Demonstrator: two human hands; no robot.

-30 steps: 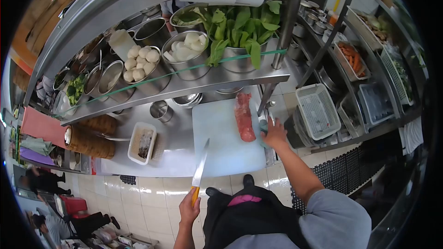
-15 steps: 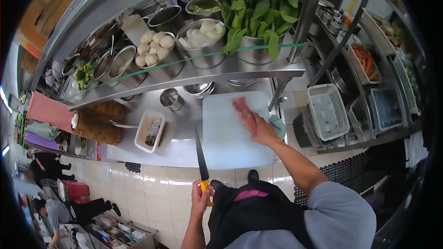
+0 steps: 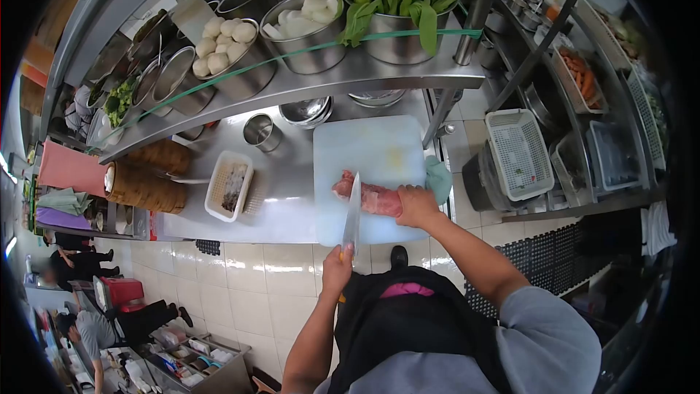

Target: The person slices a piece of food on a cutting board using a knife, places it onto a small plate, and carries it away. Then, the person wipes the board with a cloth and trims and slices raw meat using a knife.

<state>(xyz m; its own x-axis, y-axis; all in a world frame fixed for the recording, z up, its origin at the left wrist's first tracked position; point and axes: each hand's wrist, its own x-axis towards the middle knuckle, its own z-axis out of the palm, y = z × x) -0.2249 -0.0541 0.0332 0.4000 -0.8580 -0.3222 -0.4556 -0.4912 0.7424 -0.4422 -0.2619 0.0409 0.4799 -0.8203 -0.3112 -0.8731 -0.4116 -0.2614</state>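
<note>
Head view: the cutting board (image 3: pixel 332 146) lies in front of the person, and a long piece of meat (image 3: pixel 379 201) rests crosswise on the board's nearer half. The meat lies between the two hands: its right end is under the right hand (image 3: pixel 419 206), while its left end is free and sits beyond the left hand (image 3: pixel 337 270), farther onto the board.

The left hand is at the board's near edge, closed around the handle of a knife (image 3: pixel 353 213); most of the handle is hidden by the fingers. The blade points away from the person over the board and crosses the meat near its left end. Whether the edge has entered the meat cannot be told. The left forearm rises from below the board, angled slightly to the right.

The right hand grips the meat's right end, over the right part of the board, with its back turned up; the fingertips are hard to make out. The right forearm slants in from the board's near right side, the elbow bent and out beside the body.

A green cloth (image 3: pixel 437 180) lies at the board's right edge, just beyond the right hand. To the board's left stands a white basket (image 3: pixel 249 164) with contents too small to name, and a metal pot (image 3: pixel 261 133) is farther back on that side.
</note>
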